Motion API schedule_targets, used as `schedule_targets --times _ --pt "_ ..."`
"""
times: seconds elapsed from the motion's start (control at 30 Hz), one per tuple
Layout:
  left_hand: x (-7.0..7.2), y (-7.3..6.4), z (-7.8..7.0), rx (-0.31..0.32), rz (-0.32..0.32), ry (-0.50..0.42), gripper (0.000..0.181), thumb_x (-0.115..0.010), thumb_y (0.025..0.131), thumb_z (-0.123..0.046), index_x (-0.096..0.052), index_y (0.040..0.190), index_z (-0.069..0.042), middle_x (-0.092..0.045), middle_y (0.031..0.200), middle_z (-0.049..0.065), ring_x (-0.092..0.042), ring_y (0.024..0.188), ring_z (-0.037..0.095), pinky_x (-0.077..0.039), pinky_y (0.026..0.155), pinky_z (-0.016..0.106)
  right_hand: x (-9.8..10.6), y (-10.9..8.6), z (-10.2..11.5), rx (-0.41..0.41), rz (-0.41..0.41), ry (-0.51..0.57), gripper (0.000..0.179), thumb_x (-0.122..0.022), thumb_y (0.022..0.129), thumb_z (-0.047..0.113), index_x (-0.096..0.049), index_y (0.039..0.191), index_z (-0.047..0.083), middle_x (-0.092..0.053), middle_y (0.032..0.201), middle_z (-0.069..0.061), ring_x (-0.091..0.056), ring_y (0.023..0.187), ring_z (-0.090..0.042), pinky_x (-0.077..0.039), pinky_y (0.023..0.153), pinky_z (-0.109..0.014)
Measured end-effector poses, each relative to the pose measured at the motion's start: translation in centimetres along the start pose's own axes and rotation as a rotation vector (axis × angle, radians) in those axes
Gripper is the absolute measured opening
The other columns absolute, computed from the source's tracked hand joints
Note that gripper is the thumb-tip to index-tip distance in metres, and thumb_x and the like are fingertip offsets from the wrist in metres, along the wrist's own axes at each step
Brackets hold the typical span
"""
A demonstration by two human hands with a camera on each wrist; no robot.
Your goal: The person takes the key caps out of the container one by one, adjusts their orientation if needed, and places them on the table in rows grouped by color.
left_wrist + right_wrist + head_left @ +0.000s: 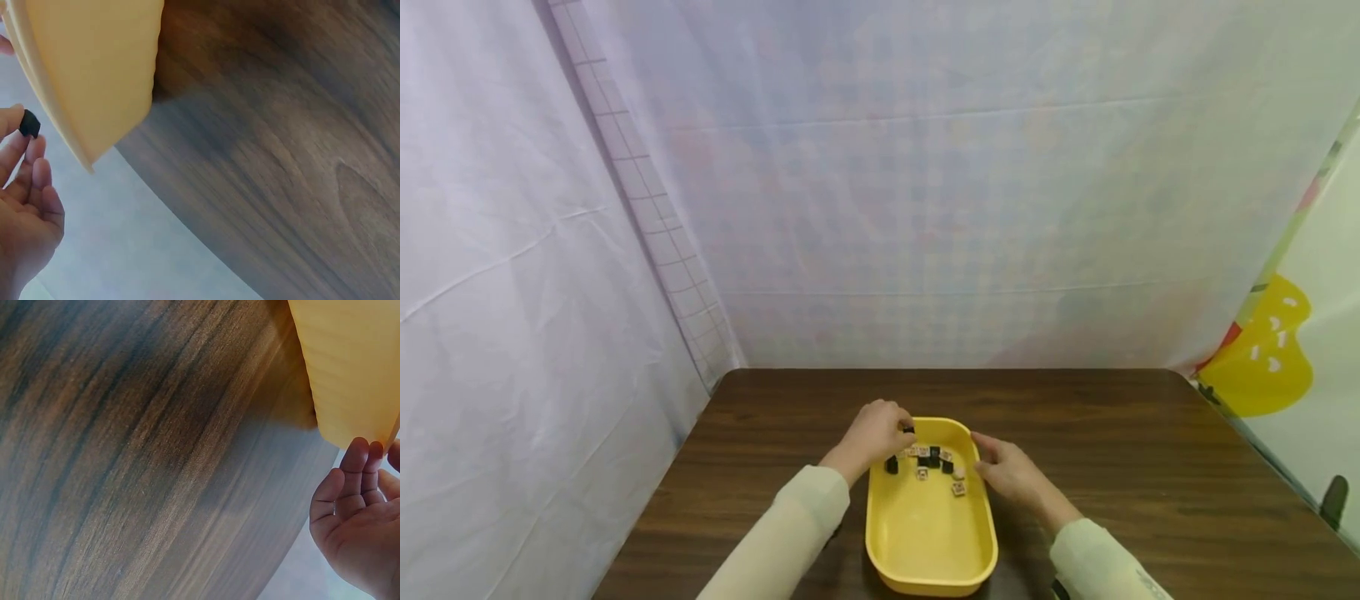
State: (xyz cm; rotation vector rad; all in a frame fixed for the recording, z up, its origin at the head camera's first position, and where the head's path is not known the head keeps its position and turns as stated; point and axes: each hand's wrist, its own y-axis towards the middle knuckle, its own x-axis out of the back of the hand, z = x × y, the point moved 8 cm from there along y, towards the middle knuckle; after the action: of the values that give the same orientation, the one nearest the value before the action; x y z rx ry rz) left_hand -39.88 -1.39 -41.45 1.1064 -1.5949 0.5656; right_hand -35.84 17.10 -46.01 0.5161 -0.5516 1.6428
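So there's a brown desk [760, 417] with a yellow tray [931, 533] on it. Right hand [1017, 477] has its fingers curled on the rim; left hand [877, 429] pinches a black block [29, 124] by the far-left corner. More small blocks [922, 473] lie inside. Looks like the sorting or placing step, so next probably calls for careful finger release.

Both sleeves [778, 537] are long (and pale cream).
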Motion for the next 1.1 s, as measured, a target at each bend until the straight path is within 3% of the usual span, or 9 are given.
schedule_targets --times 0.17,0.33,0.6,0.87,1.1 --pt "0.7 -0.2 1.1 0.007 -0.022 -0.102 0.028 -0.064 0.097 -0.019 -0.071 0.122 -0.007 -0.063 0.096 0.003 -0.052 0.08 0.013 -0.048 0.072 0.031 0.0 -0.1 0.0 -0.002 0.003 0.004 0.054 -0.057 0.093 0.002 -0.043 0.144 -0.007 -0.064 0.088 -0.01 -0.055 0.073 -0.02 -0.046 0.061 -0.032" --pt "1.9 -0.6 2.8 0.047 -0.077 -0.192 0.024 -0.063 0.097 -0.018 -0.073 0.116 -0.006 -0.066 0.096 0.005 -0.056 0.082 0.017 -0.05 0.075 0.035 0.1 -0.1 0.1 0.002 0.007 0.005 0.054 -0.057 0.093 0.002 -0.043 0.145 -0.007 -0.064 0.089 -0.01 -0.055 0.073 -0.019 -0.046 0.062 -0.032" --pt "3.2 -2.2 7.6 0.233 -0.185 -0.364 0.024 -0.071 0.092 -0.02 -0.074 0.111 -0.005 -0.07 0.102 0.008 -0.065 0.093 0.025 -0.055 0.077 0.04 0.0 -0.2 0.2 -0.002 0.028 -0.007 0.056 -0.056 0.094 0.004 -0.04 0.146 -0.008 -0.065 0.094 -0.012 -0.056 0.077 -0.021 -0.046 0.064 -0.032" --pt "3.2 -4.0 11.4 0.306 -0.207 -0.39 0.024 -0.069 0.093 -0.013 -0.072 0.114 -0.001 -0.068 0.112 0.015 -0.062 0.107 0.034 -0.052 0.088 0.047 -0.1 0.5 -0.6 -0.019 0.006 0.034 0.057 -0.058 0.093 0.007 -0.043 0.146 -0.004 -0.064 0.091 -0.009 -0.056 0.075 -0.02 -0.046 0.062 -0.031" --pt "2.5 -5.1 13.5 0.334 -0.209 -0.39 0.021 -0.071 0.089 -0.006 -0.073 0.107 0.005 -0.071 0.103 0.016 -0.065 0.1 0.034 -0.053 0.086 0.046 -0.1 0.5 -0.7 -0.001 0.021 0.043 0.057 -0.058 0.094 0.01 -0.042 0.147 -0.003 -0.065 0.094 -0.012 -0.057 0.078 -0.022 -0.046 0.064 -0.029"
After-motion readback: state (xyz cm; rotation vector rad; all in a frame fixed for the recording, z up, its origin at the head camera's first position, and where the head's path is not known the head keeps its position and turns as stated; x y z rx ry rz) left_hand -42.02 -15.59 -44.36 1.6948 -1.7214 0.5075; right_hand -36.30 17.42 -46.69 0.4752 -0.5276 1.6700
